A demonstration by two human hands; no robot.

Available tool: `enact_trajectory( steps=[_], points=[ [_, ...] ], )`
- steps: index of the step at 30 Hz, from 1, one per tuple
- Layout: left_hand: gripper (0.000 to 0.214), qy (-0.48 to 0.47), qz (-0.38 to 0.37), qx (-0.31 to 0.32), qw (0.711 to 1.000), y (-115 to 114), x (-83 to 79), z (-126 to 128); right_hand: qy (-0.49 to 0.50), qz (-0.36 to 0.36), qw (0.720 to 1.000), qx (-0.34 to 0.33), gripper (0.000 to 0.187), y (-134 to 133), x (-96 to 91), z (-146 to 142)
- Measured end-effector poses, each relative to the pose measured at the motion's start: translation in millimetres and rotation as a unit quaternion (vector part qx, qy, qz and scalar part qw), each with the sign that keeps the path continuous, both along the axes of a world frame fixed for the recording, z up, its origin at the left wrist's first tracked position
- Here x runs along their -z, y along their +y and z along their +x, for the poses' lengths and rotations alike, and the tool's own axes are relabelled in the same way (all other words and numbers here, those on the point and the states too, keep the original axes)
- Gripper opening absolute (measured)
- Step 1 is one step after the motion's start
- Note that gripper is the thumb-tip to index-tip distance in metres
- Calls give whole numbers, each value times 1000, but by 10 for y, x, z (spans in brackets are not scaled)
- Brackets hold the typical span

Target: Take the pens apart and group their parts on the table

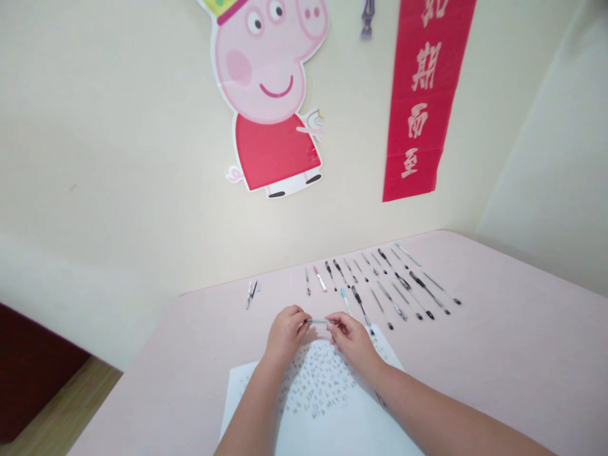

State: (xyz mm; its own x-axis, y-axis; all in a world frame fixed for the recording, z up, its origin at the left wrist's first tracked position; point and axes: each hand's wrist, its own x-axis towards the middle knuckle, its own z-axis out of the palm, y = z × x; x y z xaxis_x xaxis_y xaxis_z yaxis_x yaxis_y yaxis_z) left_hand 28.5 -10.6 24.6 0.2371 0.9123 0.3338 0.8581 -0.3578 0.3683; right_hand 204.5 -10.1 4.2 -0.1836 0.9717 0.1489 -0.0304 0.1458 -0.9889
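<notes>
Between my two hands a slim pen (318,321) is held level, just above the far edge of a sheet of paper. My left hand (288,329) is closed around its dark left end. The fingers of my right hand (350,337) pinch the other end. Whether the pen's parts are joined or separate is too small to tell. Under my forearms lies the white paper (327,418), covered in its upper part with small handwritten characters. Just beyond my right hand lie a blue-capped pen (346,300) and a black-capped pen (361,308).
Several pens and refills (399,291) lie in two slanting rows on the pink table (498,354). A few pen parts (251,292) lie at the far left. Behind the table is a wall with a cartoon pig cutout (278,149) and a red banner (418,114).
</notes>
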Motion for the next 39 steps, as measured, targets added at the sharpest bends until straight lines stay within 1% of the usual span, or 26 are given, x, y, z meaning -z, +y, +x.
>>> enact_trajectory(
  steps=[3, 8, 12, 14, 19, 25, 27, 30, 32, 34, 36, 39],
  points=[
    [17, 7, 3, 4, 1000, -7, -9, 9, -21, 6, 1000, -3, 24, -10, -33, 16],
    [16, 3, 12, 16, 1000, -10, -14, 19, -52, 9, 999, 10, 36, -16, -38, 29],
    [17, -2, 16, 13, 1000, -5, -5, 10, -15, 5, 1000, 17, 31, 11, 28, 6],
    [17, -4, 18, 10, 1000, -4, 0, 5, -1, 16, 1000, 16, 33, 22, 53, -6],
    [17, -1, 17, 14, 1000, -4, -1, 15, -14, 37, 999, 10, 24, 21, 42, -1],
    [18, -1, 16, 14, 1000, -6, -12, 26, -17, 24, 999, 20, 28, 17, 25, 8],
    [18, -7, 13, 12, 1000, -3, -11, 21, -2, 20, 1000, 16, 25, 11, 23, 2],
    [18, -29, -1, 13, 999, -9, -18, 17, 18, 26, 999, 7, 29, -5, 6, -3],
    [20, -51, -13, 25, 998, -26, -28, 21, 23, 40, 999, 7, 28, -13, -14, 2],
    [26, -71, -21, 45, 996, -49, -39, 28, 26, 49, 998, 13, 25, -16, -35, 10],
    [33, -82, -28, 62, 994, -68, -45, 33, 28, 44, 998, 25, 26, -15, -50, 19],
    [33, -88, -45, 82, 992, -70, -41, 31, 27, 25, 998, 43, 28, -8, -55, 24]
  ],
)
